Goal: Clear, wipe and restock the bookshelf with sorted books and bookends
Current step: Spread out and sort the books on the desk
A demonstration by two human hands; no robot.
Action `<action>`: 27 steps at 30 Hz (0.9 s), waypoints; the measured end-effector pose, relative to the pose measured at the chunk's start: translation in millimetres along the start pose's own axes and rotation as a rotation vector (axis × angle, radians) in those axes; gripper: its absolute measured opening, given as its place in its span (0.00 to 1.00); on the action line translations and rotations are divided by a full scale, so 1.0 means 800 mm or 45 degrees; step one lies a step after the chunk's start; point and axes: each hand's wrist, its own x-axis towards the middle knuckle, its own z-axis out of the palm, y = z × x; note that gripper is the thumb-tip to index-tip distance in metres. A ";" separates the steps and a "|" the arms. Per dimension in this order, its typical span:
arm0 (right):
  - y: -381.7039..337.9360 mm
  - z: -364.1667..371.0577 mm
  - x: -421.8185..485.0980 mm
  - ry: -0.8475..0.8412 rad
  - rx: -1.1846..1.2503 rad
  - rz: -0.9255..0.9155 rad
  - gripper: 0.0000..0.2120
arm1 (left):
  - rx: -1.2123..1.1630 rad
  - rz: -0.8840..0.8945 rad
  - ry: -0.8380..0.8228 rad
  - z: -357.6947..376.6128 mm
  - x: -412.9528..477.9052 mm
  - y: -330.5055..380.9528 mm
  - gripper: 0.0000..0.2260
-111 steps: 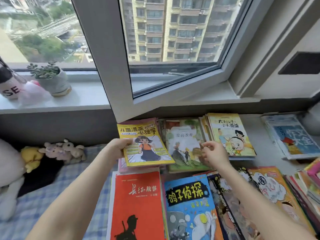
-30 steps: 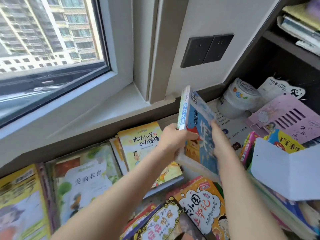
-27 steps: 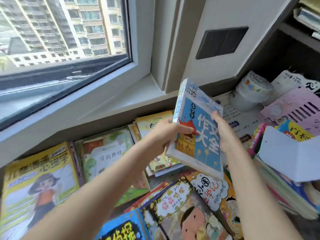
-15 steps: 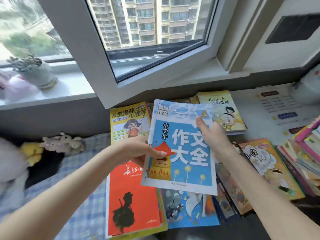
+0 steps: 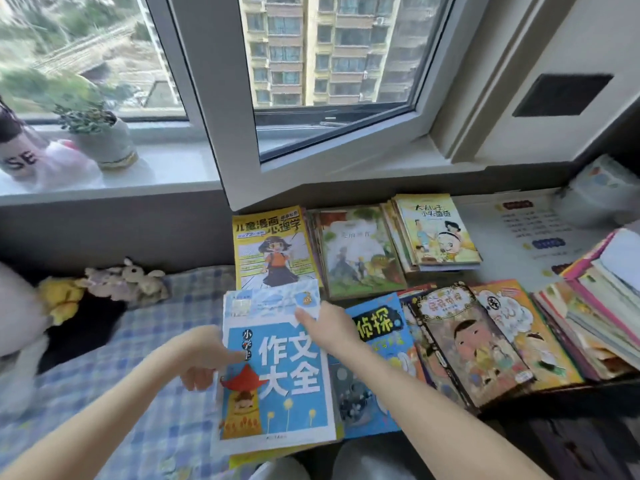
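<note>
Moved since earlier: half a second ago the blue composition book (image 5: 277,382) was held tilted above the piles; now it lies nearly flat on the front-left pile and covers the red book that showed there.
Task's thing: that blue book sits front-left, just below the yellow comic psychology book (image 5: 270,244) and overlapping its lower edge, with its right edge against the blue detective book (image 5: 377,327).
Left hand (image 5: 204,355): at the book's left edge, thumb on the cover and the other fingers curled beneath the edge, so it pinches the book.
Right hand (image 5: 329,327): lies on the upper right of the cover with fingers stretched out and gripping nothing; it seems to press the book down.
Why held so: judging by the grip, one hand steers the edge while the other flattens, to square the book on its pile.
Other piles: a green illustrated book (image 5: 356,251) and a yellow cartoon book (image 5: 436,230) top piles in the back row; a dark-bordered cartoon book (image 5: 467,344) lies in front. They are laid face up, probably so that covers can be read for sorting.
Unsorted stack (image 5: 599,306): piled at far right.
Bed (image 5: 138,341): its checked sheet is beside the piles, with plush toys (image 5: 124,278) at its head.
Step in hand: sorting; the restocking looks not yet begun.
</note>
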 end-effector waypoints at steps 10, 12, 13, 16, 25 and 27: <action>0.065 -0.165 -0.046 0.736 -0.108 0.093 0.14 | 0.206 0.610 0.438 -0.057 0.012 0.199 0.25; 0.099 -0.199 -0.058 0.898 -0.031 0.238 0.13 | 0.182 0.746 0.371 -0.049 0.007 0.251 0.23; 0.119 -0.214 -0.064 0.980 0.013 0.331 0.13 | 0.145 0.803 0.307 -0.043 0.004 0.278 0.22; 0.175 -0.243 -0.079 1.147 0.100 0.586 0.14 | 0.094 0.945 0.174 -0.023 -0.005 0.348 0.19; 0.306 -0.302 -0.094 1.939 0.728 1.072 0.27 | -0.116 1.150 0.013 0.017 -0.008 0.495 0.15; 0.325 -0.319 -0.089 1.977 0.769 1.128 0.29 | -0.158 1.146 -0.042 0.021 -0.005 0.513 0.14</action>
